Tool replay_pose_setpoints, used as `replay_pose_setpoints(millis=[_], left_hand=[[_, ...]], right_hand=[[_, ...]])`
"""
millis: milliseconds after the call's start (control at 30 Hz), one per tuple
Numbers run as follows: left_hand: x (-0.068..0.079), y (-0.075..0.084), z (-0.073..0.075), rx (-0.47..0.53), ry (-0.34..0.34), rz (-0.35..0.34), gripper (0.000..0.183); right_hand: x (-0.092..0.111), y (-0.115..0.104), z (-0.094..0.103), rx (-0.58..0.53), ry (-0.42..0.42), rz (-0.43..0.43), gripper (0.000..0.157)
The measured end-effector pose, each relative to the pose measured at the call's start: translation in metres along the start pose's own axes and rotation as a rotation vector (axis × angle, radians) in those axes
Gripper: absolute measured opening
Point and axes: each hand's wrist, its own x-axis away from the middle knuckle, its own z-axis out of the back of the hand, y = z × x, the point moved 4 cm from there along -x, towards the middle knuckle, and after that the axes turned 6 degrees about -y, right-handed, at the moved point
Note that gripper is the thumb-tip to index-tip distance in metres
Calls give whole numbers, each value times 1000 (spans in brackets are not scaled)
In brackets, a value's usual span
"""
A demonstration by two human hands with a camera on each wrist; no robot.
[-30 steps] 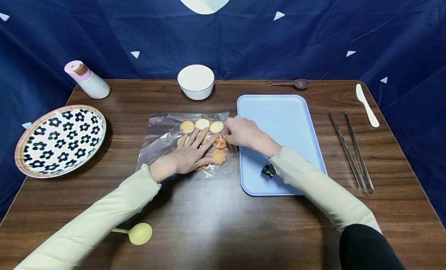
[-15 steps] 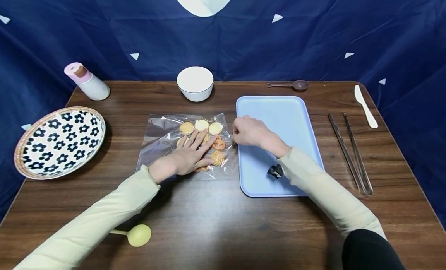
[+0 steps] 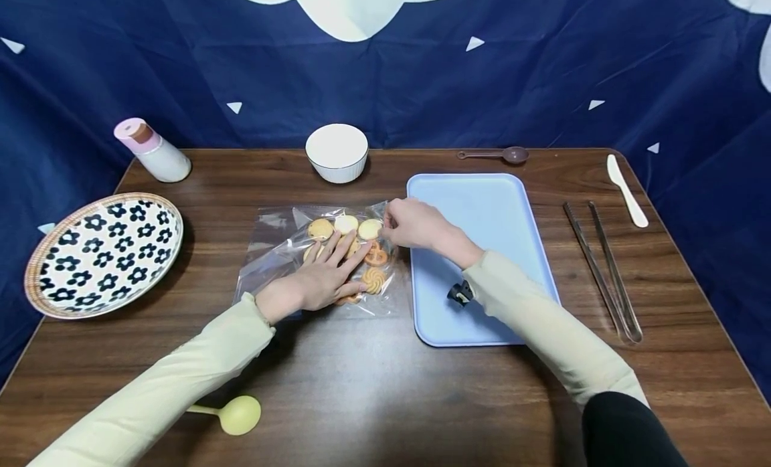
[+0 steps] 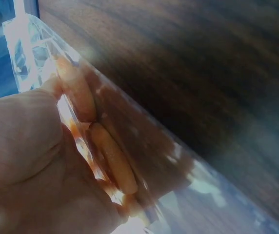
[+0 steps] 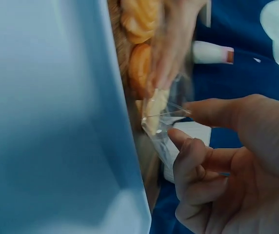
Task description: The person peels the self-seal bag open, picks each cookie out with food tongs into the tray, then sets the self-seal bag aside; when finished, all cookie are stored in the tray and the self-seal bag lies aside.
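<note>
A clear plastic bag (image 3: pixel 265 234) lies on the table with several cookies in it, among them a swirl cookie (image 3: pixel 374 279) and a pretzel-shaped one (image 3: pixel 376 255). My left hand (image 3: pixel 322 279) rests on the bag, fingers spread over the cookies and hiding some of them. In the left wrist view, cookies (image 4: pixel 112 158) show through the film beside the palm. At the bag's right side is my right hand (image 3: pixel 415 227). In the right wrist view, its thumb and forefinger stand apart at the film's edge, the thumb tip touching it, while the other fingers are curled.
A blue tray (image 3: pixel 476 253) lies under the right forearm. Metal tongs (image 3: pixel 605 279), a white knife (image 3: pixel 628 193) and a brown measuring spoon (image 3: pixel 494 154) lie farther out. Around the left are a white bowl (image 3: pixel 337 152), bottle (image 3: pixel 153 152), flowered plate (image 3: pixel 102 256) and yellow spoon (image 3: pixel 237 415).
My right hand drew away to the right from the bag, then came back left to its upper right edge. The left hand has stayed on the cookies. The head view has tilted slightly upward.
</note>
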Motion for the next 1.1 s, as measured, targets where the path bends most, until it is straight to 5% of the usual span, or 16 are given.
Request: replay_pose_setpoints(millis=[233,433,867,1100], left_hand=[[4,0,-3,7,2,-7,71],[6,-1,-4,-4,29,-19,70],[8,-3,-3,-9,34,-21,70],[7,-6,-5,21,20,-30,70]], right_hand=[[-15,-3,-7,71,19,-7,30],[-15,2,-7,67,51,-2,24],[-6,18,1,-7,31,-57,15],[-3,7,6,-84,-41,-28,14]])
